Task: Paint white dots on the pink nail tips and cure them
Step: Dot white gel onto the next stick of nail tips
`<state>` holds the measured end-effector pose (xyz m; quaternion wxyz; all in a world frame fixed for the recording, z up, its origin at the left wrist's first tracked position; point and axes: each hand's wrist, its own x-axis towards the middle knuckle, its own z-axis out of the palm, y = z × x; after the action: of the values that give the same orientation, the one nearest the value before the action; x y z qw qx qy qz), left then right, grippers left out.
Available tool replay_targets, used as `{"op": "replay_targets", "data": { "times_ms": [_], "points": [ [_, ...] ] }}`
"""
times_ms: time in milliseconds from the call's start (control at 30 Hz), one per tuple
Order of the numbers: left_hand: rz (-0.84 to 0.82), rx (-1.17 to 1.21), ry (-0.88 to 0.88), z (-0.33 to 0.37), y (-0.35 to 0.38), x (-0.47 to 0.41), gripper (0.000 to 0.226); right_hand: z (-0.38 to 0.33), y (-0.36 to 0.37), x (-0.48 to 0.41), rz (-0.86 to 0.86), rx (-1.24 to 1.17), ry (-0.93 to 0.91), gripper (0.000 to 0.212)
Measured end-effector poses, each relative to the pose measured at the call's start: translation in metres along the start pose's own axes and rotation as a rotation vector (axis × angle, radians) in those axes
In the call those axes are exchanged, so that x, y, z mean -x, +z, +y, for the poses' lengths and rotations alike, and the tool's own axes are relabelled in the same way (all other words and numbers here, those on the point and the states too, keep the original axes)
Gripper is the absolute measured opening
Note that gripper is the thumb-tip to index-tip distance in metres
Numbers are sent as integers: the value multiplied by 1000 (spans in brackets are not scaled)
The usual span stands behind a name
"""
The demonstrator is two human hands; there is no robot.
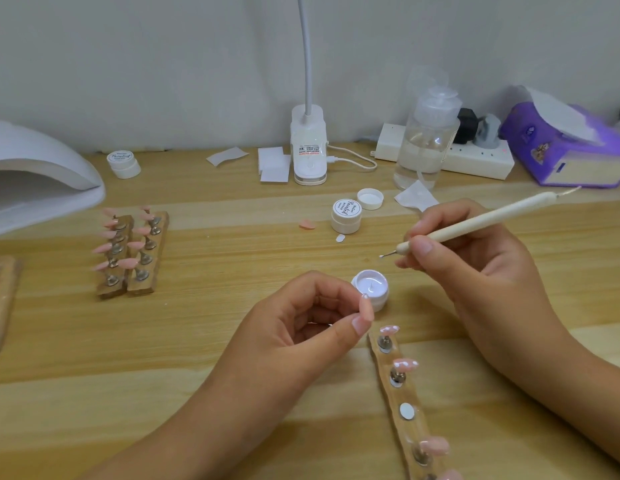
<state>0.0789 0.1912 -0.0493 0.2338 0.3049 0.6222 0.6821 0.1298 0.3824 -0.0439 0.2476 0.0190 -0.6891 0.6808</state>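
Open jar of white gel (pixel 370 289) on the tabletop (pixel 197 341). Just left of the jar: left hand (pixel 301 327) curled, pinching a pink nail tip (pixel 366 306), white speck at its end. Up and right of the jar: right hand (pixel 475 258) gripping a dotting pen (pixel 475 220), white bead on its point. Below the jar: wooden strip (pixel 398 393) carrying glossy pink tips (pixel 405 363), nearest two white-dotted.
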Motion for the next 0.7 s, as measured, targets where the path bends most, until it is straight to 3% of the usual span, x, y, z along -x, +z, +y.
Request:
{"op": "replay_targets", "data": {
  "times_ms": [233,700],
  "points": [
    [7,-5,-5,1,0,0,9,-3,5,6,-116,-342,166,7],
    [11,-5,-9,2,1,0,10,-2,7,8,-183,-278,191,5]
  ]
}}
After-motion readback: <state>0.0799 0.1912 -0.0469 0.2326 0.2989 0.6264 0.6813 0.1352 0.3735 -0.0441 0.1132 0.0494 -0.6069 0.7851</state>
